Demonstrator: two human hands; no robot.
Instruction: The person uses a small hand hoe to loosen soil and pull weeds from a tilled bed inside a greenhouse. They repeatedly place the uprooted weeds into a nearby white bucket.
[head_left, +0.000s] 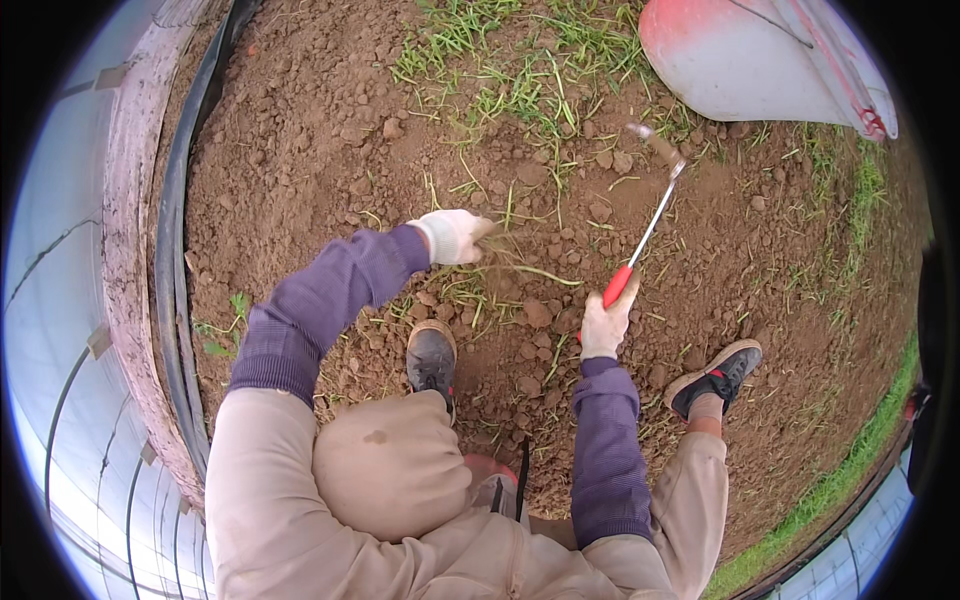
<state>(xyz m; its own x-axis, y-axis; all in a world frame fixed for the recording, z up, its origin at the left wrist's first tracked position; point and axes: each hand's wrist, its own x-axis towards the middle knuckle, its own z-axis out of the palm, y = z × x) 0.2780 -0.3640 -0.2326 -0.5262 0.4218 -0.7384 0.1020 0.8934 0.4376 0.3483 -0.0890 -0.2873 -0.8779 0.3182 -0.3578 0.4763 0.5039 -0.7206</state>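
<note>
My right hand (606, 319), in a soiled white glove, is closed on the red handle (618, 287) of a hand sickle. The sickle's metal shaft (651, 225) points up and away, and its curved, soil-covered blade (660, 146) is over the soil below the white-and-red container. My left hand (457, 234), also gloved, is over the soil left of the sickle. Blurred pale roots or stems (501, 251) are at its fingertips; whether the fingers grip them I cannot tell. Cut green stems (480, 292) lie scattered on the clods beneath.
A white-and-red plastic container (750, 67) lies at the upper right. Heaped green weeds (532, 90) cover the soil at the top. A weathered board (135, 187) and black plastic edging (174, 225) run along the left. My shoes (431, 356) stand on the loose soil.
</note>
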